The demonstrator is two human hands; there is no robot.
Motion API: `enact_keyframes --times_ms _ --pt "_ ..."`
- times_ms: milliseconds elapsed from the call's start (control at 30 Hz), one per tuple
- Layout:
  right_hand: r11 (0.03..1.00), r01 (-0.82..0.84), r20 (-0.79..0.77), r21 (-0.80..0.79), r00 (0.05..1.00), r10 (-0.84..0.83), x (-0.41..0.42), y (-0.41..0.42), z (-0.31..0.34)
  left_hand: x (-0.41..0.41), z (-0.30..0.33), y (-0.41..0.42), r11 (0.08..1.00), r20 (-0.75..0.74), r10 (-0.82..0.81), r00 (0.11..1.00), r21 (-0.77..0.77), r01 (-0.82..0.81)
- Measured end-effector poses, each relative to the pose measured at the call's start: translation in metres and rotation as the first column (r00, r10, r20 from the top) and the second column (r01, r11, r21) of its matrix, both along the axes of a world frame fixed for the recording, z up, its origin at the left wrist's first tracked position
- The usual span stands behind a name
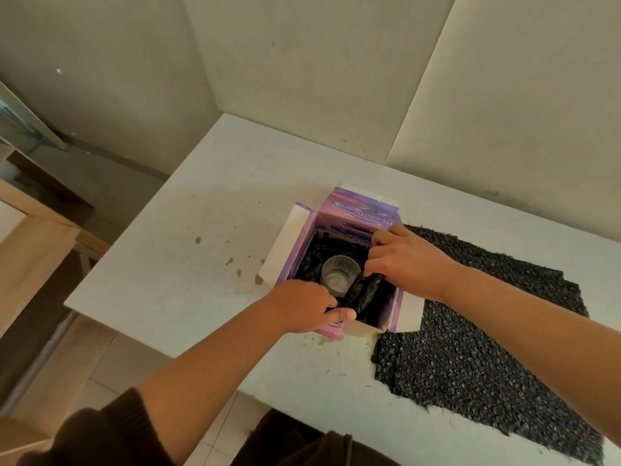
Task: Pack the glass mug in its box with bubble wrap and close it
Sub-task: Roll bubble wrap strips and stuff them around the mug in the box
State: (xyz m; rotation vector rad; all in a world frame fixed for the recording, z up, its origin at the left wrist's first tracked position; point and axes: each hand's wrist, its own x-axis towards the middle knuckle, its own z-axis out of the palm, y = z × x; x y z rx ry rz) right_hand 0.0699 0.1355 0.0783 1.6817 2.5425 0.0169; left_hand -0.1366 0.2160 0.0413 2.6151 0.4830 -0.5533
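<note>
Dark brown knit sleeves pushed up, forearms bare.

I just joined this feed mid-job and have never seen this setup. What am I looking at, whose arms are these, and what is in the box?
No machine here: one camera on a person's head looks down at their own two bare hands. On the white table stands an open purple box, flaps up. Inside, a clear glass mug sits upright in black bubble wrap. The left hand holds the box's near edge; the right hand pinches the wrap inside. A spare sheet of black bubble wrap lies to the right.
</note>
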Motion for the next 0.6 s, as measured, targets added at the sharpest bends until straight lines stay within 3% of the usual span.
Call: enact_keyframes --times_ms 167,300,433,600 --pt "1.000 -0.009 -0.050 0.021 0.999 0.010 0.003 0.004 -0.004 0.003 -0.003 0.000 1.000 -0.121 0.019 0.992 -0.021 -0.022" --pt "1.000 -0.017 -0.125 0.004 0.992 0.017 0.005 0.003 -0.003 0.004 -0.008 0.000 0.999 -0.087 0.001 0.996 0.035 0.002" --pt "0.989 -0.023 -0.238 -0.149 0.971 -0.013 0.007 0.009 -0.001 0.004 -0.012 0.004 0.999 -0.038 -0.015 0.999 0.036 0.016" --pt "0.924 0.045 -0.343 -0.380 0.921 -0.186 0.017 0.014 -0.001 0.004 -0.013 0.005 0.999 0.013 0.014 1.000 0.038 -0.014"
